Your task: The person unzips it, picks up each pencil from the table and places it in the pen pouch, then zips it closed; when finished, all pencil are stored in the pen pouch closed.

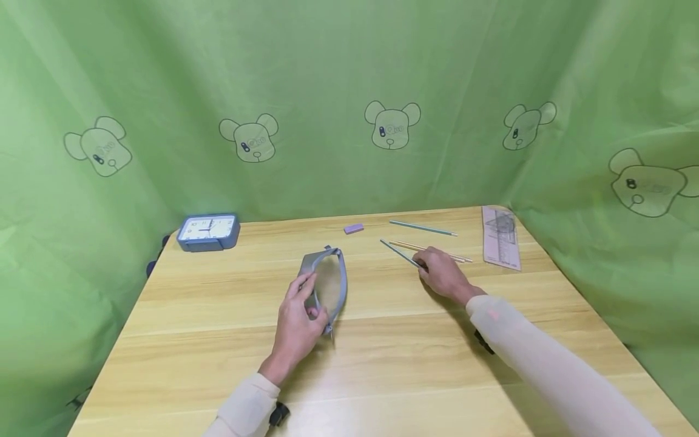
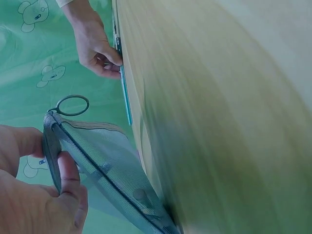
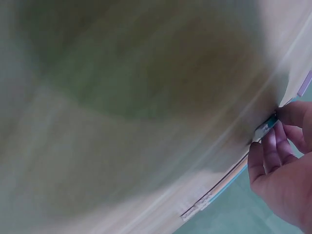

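My left hand [image 1: 295,328] holds the near side of a grey-blue mesh zip pouch [image 1: 343,282], thumb and fingers at its rim. The pouch's mouth gapes open in the head view. In the left wrist view the mesh pouch [image 2: 109,163] shows its zip and a ring at one end. Over to the right, my right hand [image 1: 445,276] pinches a teal pencil [image 1: 397,250] near one end, low at the tabletop. The right wrist view has the fingers [image 3: 270,153] around the teal pencil [image 3: 266,126]. Just behind that hand lie yellow pencils [image 1: 406,246], partly hidden by it.
Farther back lie another teal pencil [image 1: 423,228] and a purple eraser [image 1: 353,229]. A pack of clear rulers [image 1: 501,243] is at the right edge. A blue clock [image 1: 207,230] stands at the back left. Green curtains [image 1: 327,60] surround the wooden table [image 1: 218,303].
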Demonstrator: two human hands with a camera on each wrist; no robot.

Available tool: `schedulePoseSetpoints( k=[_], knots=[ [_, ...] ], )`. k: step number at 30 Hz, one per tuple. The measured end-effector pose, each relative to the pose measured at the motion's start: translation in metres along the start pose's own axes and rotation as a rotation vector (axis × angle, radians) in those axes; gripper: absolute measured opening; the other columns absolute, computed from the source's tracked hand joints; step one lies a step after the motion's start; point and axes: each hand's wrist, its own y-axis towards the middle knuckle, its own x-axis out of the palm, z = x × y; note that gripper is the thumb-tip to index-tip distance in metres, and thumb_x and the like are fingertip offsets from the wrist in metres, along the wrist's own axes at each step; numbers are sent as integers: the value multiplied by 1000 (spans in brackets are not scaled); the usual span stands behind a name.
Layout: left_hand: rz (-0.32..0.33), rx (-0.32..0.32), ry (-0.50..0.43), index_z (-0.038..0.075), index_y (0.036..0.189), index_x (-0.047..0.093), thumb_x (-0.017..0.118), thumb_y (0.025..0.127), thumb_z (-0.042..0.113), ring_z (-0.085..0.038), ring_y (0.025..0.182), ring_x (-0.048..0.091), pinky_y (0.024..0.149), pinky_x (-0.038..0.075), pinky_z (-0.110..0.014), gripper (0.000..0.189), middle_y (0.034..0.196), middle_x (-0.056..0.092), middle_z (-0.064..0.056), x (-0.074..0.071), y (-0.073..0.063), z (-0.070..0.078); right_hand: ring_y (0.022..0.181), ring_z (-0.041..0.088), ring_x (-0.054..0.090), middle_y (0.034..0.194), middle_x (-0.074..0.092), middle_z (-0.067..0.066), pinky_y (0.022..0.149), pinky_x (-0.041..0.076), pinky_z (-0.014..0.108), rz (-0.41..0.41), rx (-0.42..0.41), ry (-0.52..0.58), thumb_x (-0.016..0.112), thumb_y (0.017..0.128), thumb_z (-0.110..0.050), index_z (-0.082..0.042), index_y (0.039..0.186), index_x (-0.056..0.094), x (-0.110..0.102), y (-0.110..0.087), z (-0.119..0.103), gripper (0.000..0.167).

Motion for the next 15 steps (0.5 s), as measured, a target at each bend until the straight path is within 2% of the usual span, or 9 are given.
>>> schedulePoseSetpoints(
  k=[8, 15],
  knots=[
    [-1, -5, 1, -4, 158, 47, 74, 85, -7, -6, 76, 60, 65, 60, -16, 78, 167, 45, -14, 0, -1, 0, 90, 21, 63, 102, 71, 11, 81, 62, 42, -24, -55, 7, 69, 96, 3, 0, 116, 77, 8, -15, -22, 22],
    [2, 2, 2, -5, 158, 47, 74, 85, -8, -7, 77, 60, 66, 59, -16, 77, 167, 46, -14, 0, -1, 0, 81, 14, 58, 94, 68, 7, 72, 59, 31, -33, -140, 10, 71, 93, 5, 1, 112, 77, 11, -35, -54, 20]
  ],
)
